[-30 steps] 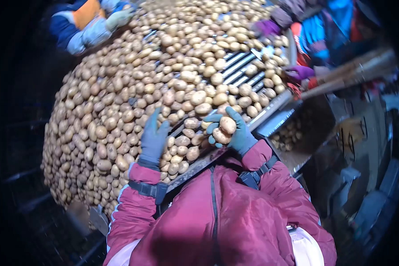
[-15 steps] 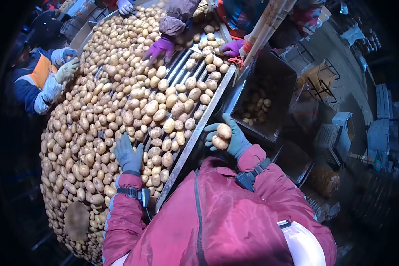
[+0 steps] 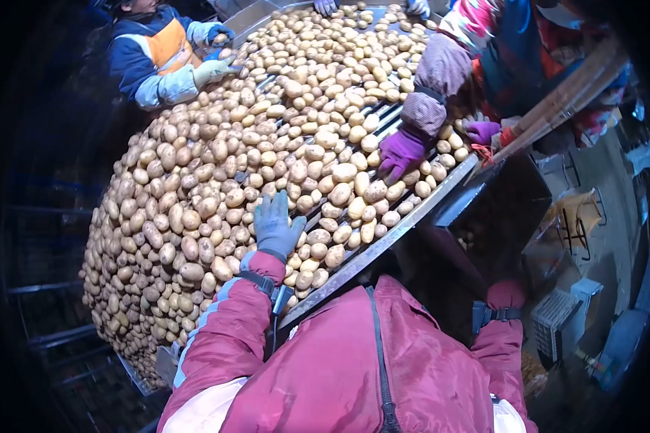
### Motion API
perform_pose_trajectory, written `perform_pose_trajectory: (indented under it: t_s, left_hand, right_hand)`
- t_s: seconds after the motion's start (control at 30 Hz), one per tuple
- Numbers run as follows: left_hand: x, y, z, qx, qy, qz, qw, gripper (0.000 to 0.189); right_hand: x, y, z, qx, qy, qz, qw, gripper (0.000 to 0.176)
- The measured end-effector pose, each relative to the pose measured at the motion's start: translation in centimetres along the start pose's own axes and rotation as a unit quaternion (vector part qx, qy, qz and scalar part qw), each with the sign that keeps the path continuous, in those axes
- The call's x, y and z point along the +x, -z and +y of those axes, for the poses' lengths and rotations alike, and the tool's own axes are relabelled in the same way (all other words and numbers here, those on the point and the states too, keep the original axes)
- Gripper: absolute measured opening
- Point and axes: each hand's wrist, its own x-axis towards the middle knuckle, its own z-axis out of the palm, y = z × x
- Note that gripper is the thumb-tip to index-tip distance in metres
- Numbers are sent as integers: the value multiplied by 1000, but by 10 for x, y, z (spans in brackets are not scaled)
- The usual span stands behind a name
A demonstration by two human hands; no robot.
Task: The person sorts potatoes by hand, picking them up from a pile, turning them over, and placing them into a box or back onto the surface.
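My left hand (image 3: 277, 226), in a blue-grey glove, lies with its fingers stretched out on the potatoes (image 3: 217, 195) near the table's front edge. It is open and touches the potatoes beneath it without gripping one. On the right, my right sleeve (image 3: 501, 339) reaches down beside a dark bin (image 3: 516, 209). Past that cuff my right hand is lost in shadow, so neither its fingers nor anything in them shows.
Metal rollers (image 3: 386, 119) show between the potatoes, bordered by a metal rail (image 3: 390, 234). A co-worker's purple glove (image 3: 403, 153) touches potatoes across from me. Another person's pale glove (image 3: 213, 71) is at the far left. A wooden post (image 3: 567, 97) and crates (image 3: 556, 325) stand right.
My right hand, which held two potatoes over the rail, has gone down to the right by the bin, out of sight. My view has swung; my left hand still rests on the potatoes.
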Motion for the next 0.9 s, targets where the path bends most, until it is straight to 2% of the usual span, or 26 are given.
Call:
perform_pose_trajectory:
  t_s: [0.03,0.07,0.1,0.13,0.2,0.27,0.3,0.4,0.47,0.5,0.53,0.6,0.63,0.67,0.73,0.8,0.87,0.9]
  left_hand:
    - [1,3,4,3,5,-6,1000,90]
    - [0,3,4,4,9,-7,1000,91]
    - [0,2,3,7,12,-7,1000,91]
    - [0,-1,1,6,13,-7,1000,91]
    - [-1,-6,-1,8,17,-8,1000,91]
    - [-2,-9,-2,9,19,-8,1000,91]
    - [-2,-11,-2,13,20,-6,1000,91]
    - [1,2,16,2,43,-19,999,90]
    - [0,6,18,-7,66,-31,997,89]
    - [-1,4,16,-6,62,-23,998,89]
    - [0,0,13,-5,57,-12,998,88]
    - [2,-5,5,-29,69,-30,997,86]
    - [1,-3,4,-45,65,-16,997,81]
    - [0,-2,4,-61,62,-5,996,76]
    - [6,-1,6,-59,60,19,996,70]
    - [18,6,9,-55,46,67,995,59]
    - [35,19,16,-47,30,119,991,48]
    - [51,37,35,-53,27,108,992,46]
  right_hand:
    - [3,-24,-3,-211,93,-20,973,38]
    - [5,-53,-10,-217,99,-49,970,37]
    - [5,-77,-12,14,-65,-54,996,32]
    - [7,-107,-15,243,-225,-52,942,27]
    - [11,-157,-29,92,-234,-93,963,34]
    - [20,-190,-23,59,-135,-195,970,35]
    - [26,-204,-27,61,-143,-222,963,34]
    - [65,-234,1,-31,-42,-279,959,31]
    - [91,-262,-9,-1,-51,-285,957,31]
    - [100,-276,-18,-62,-76,-268,958,31]
    - [109,-290,-22,-131,48,-256,956,39]
    - [122,-313,-30,-303,109,-244,915,47]
    - [128,-323,-31,-381,99,-289,872,52]
    - [133,-333,-15,-476,210,-287,805,47]
    - [131,-344,5,-559,191,-308,746,41]
    - [139,-348,23,-565,224,-296,736,36]
    - [146,-349,2,-569,174,-368,714,32]
    - [145,-349,-29,-539,116,-395,735,32]
